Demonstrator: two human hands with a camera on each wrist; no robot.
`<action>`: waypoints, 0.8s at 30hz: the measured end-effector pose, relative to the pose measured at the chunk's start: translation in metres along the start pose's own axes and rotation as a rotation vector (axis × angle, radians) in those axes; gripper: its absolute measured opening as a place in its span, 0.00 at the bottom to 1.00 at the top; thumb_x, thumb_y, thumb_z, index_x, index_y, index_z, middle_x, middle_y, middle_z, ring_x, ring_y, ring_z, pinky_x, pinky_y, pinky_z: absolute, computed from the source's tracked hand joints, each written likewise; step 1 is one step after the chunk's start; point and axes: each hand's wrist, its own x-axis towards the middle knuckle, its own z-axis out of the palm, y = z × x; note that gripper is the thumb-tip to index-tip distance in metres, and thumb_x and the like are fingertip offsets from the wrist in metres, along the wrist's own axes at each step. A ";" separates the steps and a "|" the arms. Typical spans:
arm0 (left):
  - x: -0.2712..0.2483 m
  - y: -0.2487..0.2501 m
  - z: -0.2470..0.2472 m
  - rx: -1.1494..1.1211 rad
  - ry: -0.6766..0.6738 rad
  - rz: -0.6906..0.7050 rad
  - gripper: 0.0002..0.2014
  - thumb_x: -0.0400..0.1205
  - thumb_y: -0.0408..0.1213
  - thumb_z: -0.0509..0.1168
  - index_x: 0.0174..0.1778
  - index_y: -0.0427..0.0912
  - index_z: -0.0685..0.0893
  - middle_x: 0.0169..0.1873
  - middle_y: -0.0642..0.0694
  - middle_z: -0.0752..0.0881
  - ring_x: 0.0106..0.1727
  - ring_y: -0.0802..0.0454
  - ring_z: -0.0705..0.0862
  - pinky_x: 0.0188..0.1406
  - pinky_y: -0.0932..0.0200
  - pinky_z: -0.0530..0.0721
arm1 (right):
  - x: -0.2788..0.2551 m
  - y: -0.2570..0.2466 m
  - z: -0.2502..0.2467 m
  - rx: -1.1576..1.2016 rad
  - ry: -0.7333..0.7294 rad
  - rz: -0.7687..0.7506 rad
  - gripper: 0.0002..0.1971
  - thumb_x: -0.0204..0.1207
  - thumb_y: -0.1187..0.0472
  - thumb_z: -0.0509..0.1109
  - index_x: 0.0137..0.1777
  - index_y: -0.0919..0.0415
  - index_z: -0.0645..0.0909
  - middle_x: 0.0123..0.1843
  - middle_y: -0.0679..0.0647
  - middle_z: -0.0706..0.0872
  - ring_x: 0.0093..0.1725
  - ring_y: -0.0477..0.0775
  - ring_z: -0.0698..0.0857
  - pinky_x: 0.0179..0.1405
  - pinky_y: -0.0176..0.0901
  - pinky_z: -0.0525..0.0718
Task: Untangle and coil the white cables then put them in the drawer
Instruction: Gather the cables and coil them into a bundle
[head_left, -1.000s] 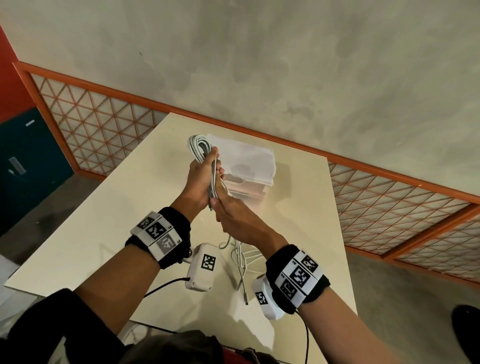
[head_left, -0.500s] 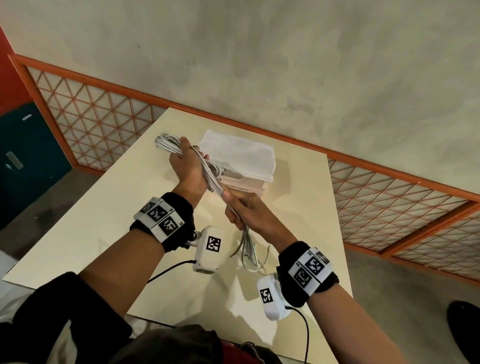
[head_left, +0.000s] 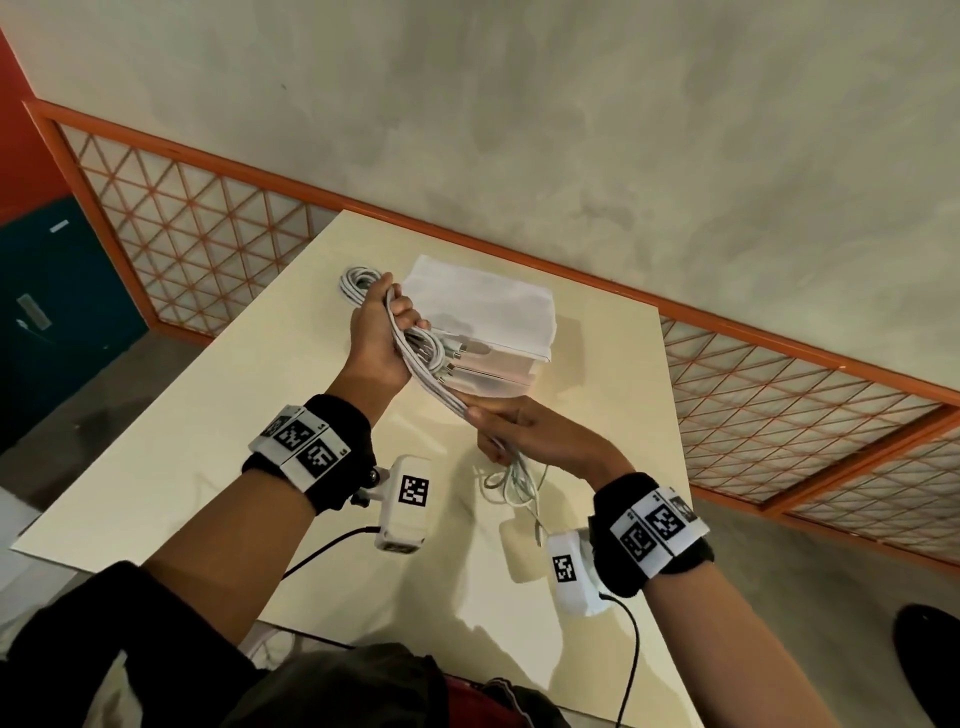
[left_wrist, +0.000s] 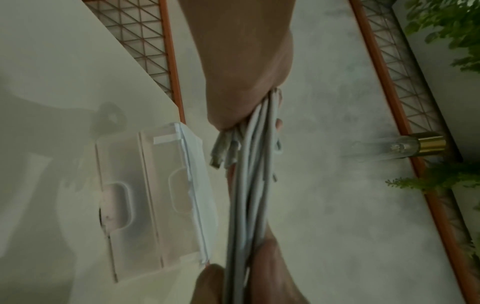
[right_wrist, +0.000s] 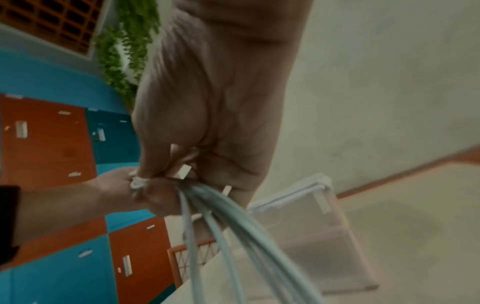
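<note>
A bundle of white cables runs between both hands above the cream table. My left hand grips the looped upper end, with loops sticking out past the fist at the far side and plug ends poking toward the drawer unit. My right hand grips the bundle lower down, and loose cable tails hang beneath it to the table. In the left wrist view the cables stretch from the left palm toward the right hand. In the right wrist view my right hand clasps the strands.
A small translucent drawer unit with a white cloth on top stands at the table's far side, drawers closed. A white adapter block lies on the table near my right wrist. An orange lattice railing borders the table.
Both hands have drawn apart: the left one moved up and away with the looped end, the right one slid down toward me, so the bundle lies stretched out straighter between them.
</note>
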 end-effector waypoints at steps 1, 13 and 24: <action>-0.002 -0.001 -0.001 -0.008 -0.024 -0.014 0.16 0.84 0.42 0.57 0.30 0.47 0.70 0.10 0.54 0.68 0.11 0.61 0.67 0.15 0.69 0.71 | -0.001 0.000 -0.004 -0.010 -0.032 0.019 0.18 0.86 0.55 0.58 0.75 0.50 0.73 0.31 0.54 0.74 0.33 0.50 0.74 0.41 0.37 0.75; -0.017 -0.018 0.014 0.481 -0.106 0.140 0.14 0.84 0.40 0.60 0.32 0.44 0.73 0.13 0.55 0.67 0.13 0.59 0.65 0.18 0.66 0.73 | -0.001 -0.028 -0.030 -0.278 0.344 -0.112 0.07 0.71 0.65 0.77 0.49 0.64 0.90 0.29 0.55 0.86 0.26 0.39 0.80 0.29 0.24 0.71; -0.037 -0.023 0.035 0.907 -0.320 0.097 0.15 0.84 0.40 0.61 0.30 0.42 0.74 0.15 0.51 0.69 0.17 0.55 0.66 0.20 0.64 0.72 | -0.001 -0.042 -0.033 -0.456 0.449 -0.271 0.29 0.56 0.60 0.87 0.41 0.60 0.65 0.33 0.49 0.74 0.28 0.46 0.71 0.26 0.34 0.68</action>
